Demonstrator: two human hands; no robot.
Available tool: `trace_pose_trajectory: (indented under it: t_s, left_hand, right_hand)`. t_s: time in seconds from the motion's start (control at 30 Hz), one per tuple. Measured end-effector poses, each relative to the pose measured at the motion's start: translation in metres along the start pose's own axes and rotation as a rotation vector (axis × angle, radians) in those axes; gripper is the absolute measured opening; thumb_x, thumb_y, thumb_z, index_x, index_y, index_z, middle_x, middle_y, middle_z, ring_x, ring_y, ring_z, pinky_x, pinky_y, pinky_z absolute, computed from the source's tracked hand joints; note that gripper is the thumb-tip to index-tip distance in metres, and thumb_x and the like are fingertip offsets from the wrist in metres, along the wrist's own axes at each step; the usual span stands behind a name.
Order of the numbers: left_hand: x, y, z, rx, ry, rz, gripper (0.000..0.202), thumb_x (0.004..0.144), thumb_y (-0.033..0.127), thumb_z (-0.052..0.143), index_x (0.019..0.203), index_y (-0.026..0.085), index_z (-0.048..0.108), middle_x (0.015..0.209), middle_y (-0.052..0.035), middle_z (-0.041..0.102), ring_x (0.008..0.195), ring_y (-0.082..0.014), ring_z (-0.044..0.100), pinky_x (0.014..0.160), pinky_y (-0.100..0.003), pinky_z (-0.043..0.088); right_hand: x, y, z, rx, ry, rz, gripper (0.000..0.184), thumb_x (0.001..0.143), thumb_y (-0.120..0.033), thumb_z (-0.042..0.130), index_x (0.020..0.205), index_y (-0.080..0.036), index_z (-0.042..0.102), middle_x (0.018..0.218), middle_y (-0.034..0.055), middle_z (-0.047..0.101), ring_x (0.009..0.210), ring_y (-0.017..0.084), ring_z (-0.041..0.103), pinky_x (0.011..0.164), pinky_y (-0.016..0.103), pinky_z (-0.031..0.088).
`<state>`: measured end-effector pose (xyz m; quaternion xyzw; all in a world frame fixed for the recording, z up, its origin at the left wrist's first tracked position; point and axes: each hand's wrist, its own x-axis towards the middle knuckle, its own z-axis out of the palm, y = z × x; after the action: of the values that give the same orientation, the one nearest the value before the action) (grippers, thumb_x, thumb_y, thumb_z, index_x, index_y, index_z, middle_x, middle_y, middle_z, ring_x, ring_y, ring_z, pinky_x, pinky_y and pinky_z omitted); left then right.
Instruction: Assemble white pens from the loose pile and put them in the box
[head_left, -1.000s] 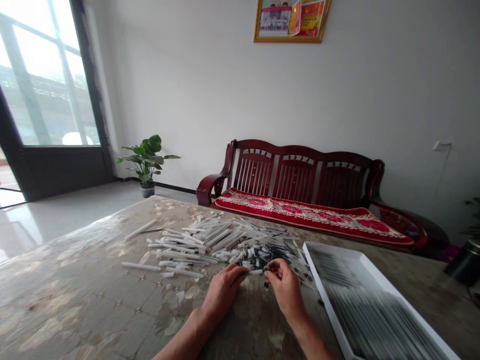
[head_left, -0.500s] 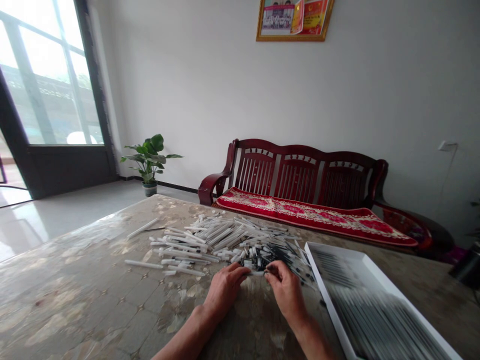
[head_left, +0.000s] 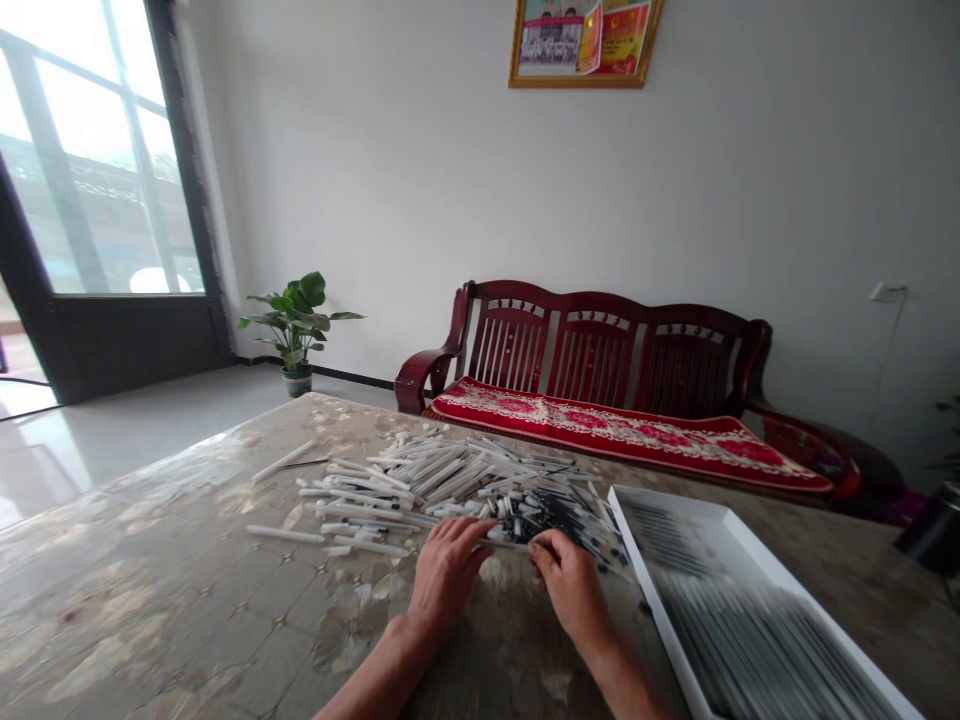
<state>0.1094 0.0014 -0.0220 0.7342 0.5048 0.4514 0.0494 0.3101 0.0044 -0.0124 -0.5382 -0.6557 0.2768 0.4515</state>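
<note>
Between my two hands lies a slim greyish pen (head_left: 511, 546), held level just above the patterned table (head_left: 300, 620). My left hand (head_left: 448, 565) pinches its left end between thumb and fingers. The right end is in the closed fingers of my right hand (head_left: 566, 575); its tip is hidden there. Right behind the hands is a heap of short white and black pen parts (head_left: 536, 512). A larger pile of white pen barrels (head_left: 442, 465) spreads out beyond them, to the left and back.
At the right stands a shallow white box (head_left: 739, 540) with rows of slim pens (head_left: 780, 650) in it. One loose white barrel (head_left: 285, 534) lies left of the pile. A dark red wooden bench (head_left: 592, 340) is behind the table, and a potted plant (head_left: 296, 320) stands on the floor.
A short white piece showed between my hands before; now a longer, darker length shows there. My left hand has shifted slightly up, its fingers more extended. The right hand stays nearly in place.
</note>
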Motion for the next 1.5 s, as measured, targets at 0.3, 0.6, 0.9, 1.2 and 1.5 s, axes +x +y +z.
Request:
trace_pose_trajectory:
  t_s: [0.3, 0.6, 0.9, 1.2, 1.5]
  left_hand:
    - [0.006, 0.001, 0.008, -1.067, 0.054, -0.776, 0.052, 0.061, 0.049, 0.079, 0.098, 0.015, 0.067, 0.069, 0.0012, 0.064, 0.058, -0.0117, 0.060, 0.049, -0.020, 0.041]
    - [0.009, 0.004, 0.006, -1.363, 0.148, -1.011, 0.042, 0.046, 0.033, 0.092, 0.074, 0.014, 0.066, 0.055, 0.0049, 0.060, 0.056, -0.0086, 0.063, 0.048, -0.014, 0.047]
    - [0.006, 0.004, 0.008, -1.328, 0.123, -0.947, 0.046, 0.043, 0.037, 0.092, 0.074, 0.012, 0.069, 0.060, 0.0012, 0.066, 0.056, -0.0096, 0.063, 0.049, -0.016, 0.048]
    - [0.004, 0.001, 0.011, -1.285, 0.118, -0.933, 0.043, 0.045, 0.038, 0.091, 0.074, 0.013, 0.070, 0.060, -0.0006, 0.067, 0.057, -0.0124, 0.065, 0.050, -0.020, 0.050]
    - [0.004, 0.003, 0.011, -1.262, 0.102, -0.932, 0.045, 0.045, 0.039, 0.091, 0.074, 0.013, 0.069, 0.059, 0.0001, 0.066, 0.056, -0.0119, 0.064, 0.050, -0.020, 0.049]
  right_hand:
    - [-0.002, 0.012, 0.015, 0.195, 0.189, -0.045, 0.032, 0.079, -0.050, 0.062, 0.084, -0.019, 0.068, 0.066, 0.0032, 0.067, 0.059, 0.017, 0.061, 0.059, 0.027, 0.052]
    - [-0.005, 0.009, 0.019, 0.278, 0.108, -0.042, 0.026, 0.080, -0.042, 0.062, 0.091, -0.019, 0.068, 0.078, 0.0053, 0.072, 0.069, 0.019, 0.068, 0.064, 0.027, 0.056]
    - [-0.009, 0.003, 0.008, -0.031, 0.051, -0.116, 0.039, 0.093, -0.050, 0.043, 0.076, -0.021, 0.063, 0.063, 0.0019, 0.065, 0.058, 0.016, 0.061, 0.055, 0.023, 0.046]
    - [-0.009, -0.002, 0.006, -0.169, 0.003, -0.124, 0.041, 0.094, -0.052, 0.038, 0.075, -0.022, 0.061, 0.061, 0.0009, 0.065, 0.058, 0.016, 0.061, 0.055, 0.023, 0.040]
    - [-0.011, -0.003, 0.006, -0.207, -0.015, -0.104, 0.048, 0.094, -0.055, 0.033, 0.070, -0.023, 0.058, 0.057, 0.0009, 0.064, 0.055, 0.017, 0.061, 0.054, 0.024, 0.037]
